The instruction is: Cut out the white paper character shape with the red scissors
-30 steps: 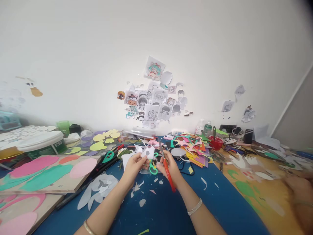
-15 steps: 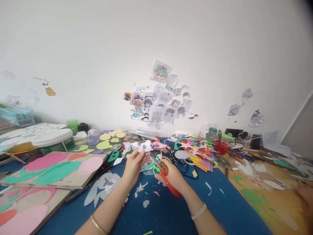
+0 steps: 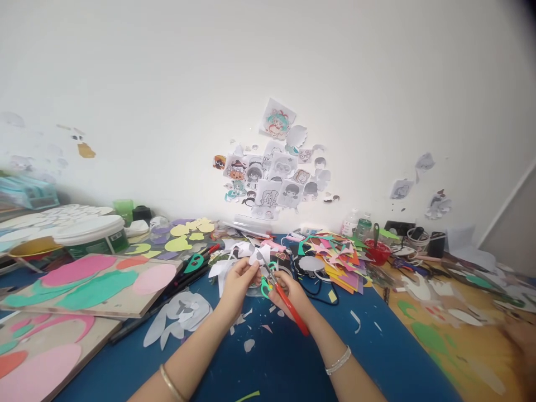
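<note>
Between the thumb and fingers of my left hand (image 3: pixel 238 282) is a small piece of white paper (image 3: pixel 253 256). My right hand (image 3: pixel 291 296) grips red-handled scissors (image 3: pixel 292 310), whose metal blades point up and left, close to the paper's right side. Whether the blades touch the paper I cannot make out. Just behind my right fingers lie scissors with green handles (image 3: pixel 265 288). Grey-white paper cutouts (image 3: pixel 184 315) rest on the blue table (image 3: pixel 288 371) left of my left forearm, and small scraps (image 3: pixel 249 345) are scattered between my arms.
Boards with coloured shapes (image 3: pixel 154 279) and a white-lidded tub (image 3: pixel 90 228) stand at left. A heap of coloured paper (image 3: pixel 335 257) lies behind my right hand. Farther right are a red bowl (image 3: pixel 377 254) and a wooden table (image 3: pixel 414 335). A blurred hand (image 3: pixel 521 329) shows at the right edge.
The white paper has been turned in my left hand, which has shifted slightly right. The scissors in my right hand now point more steeply upward, nearer the paper.
</note>
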`<control>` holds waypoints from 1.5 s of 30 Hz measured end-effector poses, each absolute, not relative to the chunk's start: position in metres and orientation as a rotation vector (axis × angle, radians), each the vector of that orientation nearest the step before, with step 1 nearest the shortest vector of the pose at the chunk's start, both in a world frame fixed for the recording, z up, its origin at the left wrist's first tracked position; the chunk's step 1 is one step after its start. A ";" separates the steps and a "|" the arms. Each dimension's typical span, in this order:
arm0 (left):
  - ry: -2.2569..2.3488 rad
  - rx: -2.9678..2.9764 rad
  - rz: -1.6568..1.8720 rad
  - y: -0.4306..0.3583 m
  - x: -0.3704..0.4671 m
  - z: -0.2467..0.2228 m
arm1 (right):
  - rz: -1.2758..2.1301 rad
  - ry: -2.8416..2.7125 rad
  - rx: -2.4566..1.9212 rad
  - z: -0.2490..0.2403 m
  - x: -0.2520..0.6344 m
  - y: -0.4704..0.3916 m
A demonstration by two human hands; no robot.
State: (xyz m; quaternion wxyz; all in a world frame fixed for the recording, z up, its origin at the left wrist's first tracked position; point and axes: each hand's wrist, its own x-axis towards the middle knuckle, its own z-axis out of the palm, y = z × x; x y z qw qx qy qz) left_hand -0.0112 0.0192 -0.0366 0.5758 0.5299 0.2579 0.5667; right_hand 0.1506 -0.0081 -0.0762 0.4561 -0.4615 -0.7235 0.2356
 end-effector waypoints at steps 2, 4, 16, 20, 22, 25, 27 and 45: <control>0.608 1.248 1.324 0.018 -0.011 -0.036 | 0.616 -1.771 -1.135 -0.077 0.150 -0.007; 0.617 1.252 1.324 0.017 -0.011 -0.034 | 0.654 -1.761 -1.109 -0.078 0.150 -0.007; 0.972 1.368 1.501 0.019 -0.013 -0.034 | 0.624 -1.774 -1.073 -0.081 0.148 -0.007; 0.914 1.266 1.551 0.020 -0.013 -0.034 | 0.682 -1.771 -1.058 -0.073 0.146 -0.013; 0.906 1.278 1.573 0.021 -0.014 -0.035 | 0.721 -1.774 -1.034 -0.067 0.145 -0.017; 0.905 1.350 1.564 0.023 -0.015 -0.037 | 0.805 -1.775 -0.996 -0.060 0.143 -0.022; 0.908 1.392 1.544 0.022 -0.014 -0.038 | 0.839 -1.761 -0.990 -0.058 0.142 -0.023; 1.019 1.285 1.484 0.015 -0.012 -0.038 | 0.751 -1.720 -1.067 -0.069 0.146 -0.015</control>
